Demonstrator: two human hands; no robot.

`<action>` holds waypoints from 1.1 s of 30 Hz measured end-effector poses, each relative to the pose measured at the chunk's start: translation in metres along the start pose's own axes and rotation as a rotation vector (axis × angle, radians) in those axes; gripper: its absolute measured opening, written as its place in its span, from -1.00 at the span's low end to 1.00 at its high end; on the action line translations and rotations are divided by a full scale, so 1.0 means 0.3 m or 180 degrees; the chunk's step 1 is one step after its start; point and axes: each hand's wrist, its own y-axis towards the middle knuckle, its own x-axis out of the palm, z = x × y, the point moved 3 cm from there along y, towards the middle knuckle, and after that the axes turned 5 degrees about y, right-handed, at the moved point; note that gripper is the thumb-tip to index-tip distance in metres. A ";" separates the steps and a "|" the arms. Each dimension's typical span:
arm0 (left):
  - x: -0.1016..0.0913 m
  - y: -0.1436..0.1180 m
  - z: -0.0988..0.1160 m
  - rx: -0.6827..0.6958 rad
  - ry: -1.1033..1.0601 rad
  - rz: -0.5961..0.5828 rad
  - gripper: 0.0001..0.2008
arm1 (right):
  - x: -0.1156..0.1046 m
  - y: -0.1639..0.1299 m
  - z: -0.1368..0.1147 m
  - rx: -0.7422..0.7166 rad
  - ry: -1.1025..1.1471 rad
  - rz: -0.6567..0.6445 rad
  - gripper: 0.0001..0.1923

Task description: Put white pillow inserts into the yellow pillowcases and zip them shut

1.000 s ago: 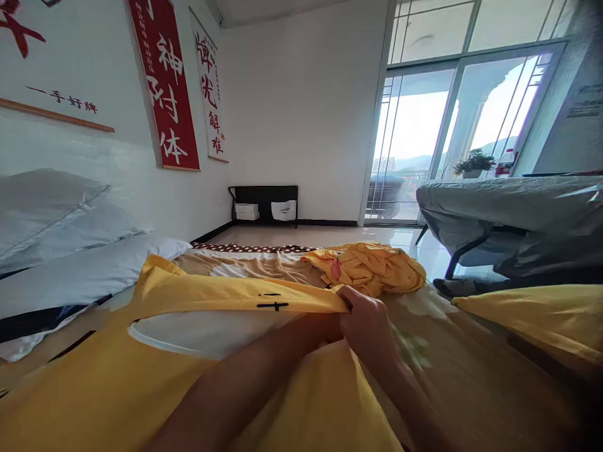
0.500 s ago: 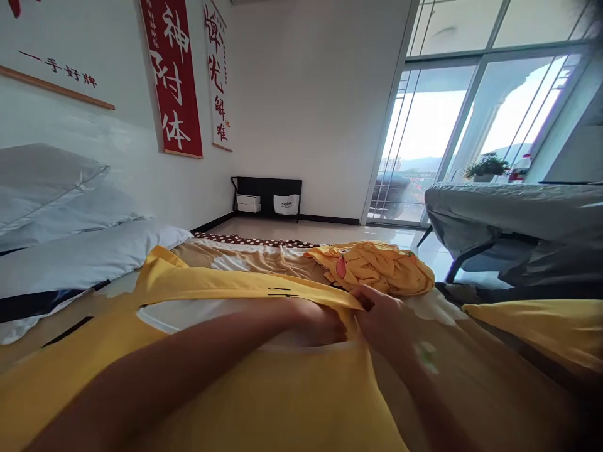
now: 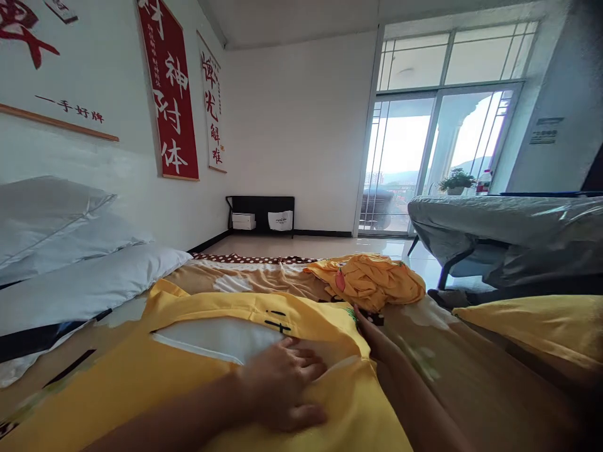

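White pillows left; crumpled yellow cloth ahead.

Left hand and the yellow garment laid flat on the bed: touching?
Touching. The head view shows the left hand resting palm down on the yellow garment, fingers spread flat on the fabric with no gap.

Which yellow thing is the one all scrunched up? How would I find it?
Start at the big bed with the brown sheet, under the red wall banner. Look past the flat yellow garment that the left hand presses on, toward the far edge near the glass doors. The crumpled yellow pile sits there: it is bunched into a heap with a small pink patch, while the other yellow cloth lies spread flat.
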 end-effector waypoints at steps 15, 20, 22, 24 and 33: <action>-0.110 -0.025 -0.278 -0.1300 0.1506 -0.0463 -0.73 | -0.036 0.102 0.018 -0.0400 0.0119 0.0585 -0.65; -0.175 -0.146 -0.240 -0.0608 0.1591 -0.0404 -0.75 | -0.073 0.083 -0.040 -0.0612 -0.0084 0.0763 -0.67; -0.208 -0.187 -0.219 -0.0447 0.1798 -0.0273 -0.73 | -0.075 0.095 -0.107 -0.0800 -0.0283 0.0935 -0.69; -0.248 -0.217 -0.212 -0.0379 0.2025 -0.0049 -0.73 | -0.071 0.121 -0.198 -0.1003 -0.0502 0.1110 -0.70; -0.186 -0.326 -0.210 -0.1139 0.0994 0.0487 -0.65 | -0.051 0.104 -0.285 -0.0818 -0.0846 0.1162 -0.50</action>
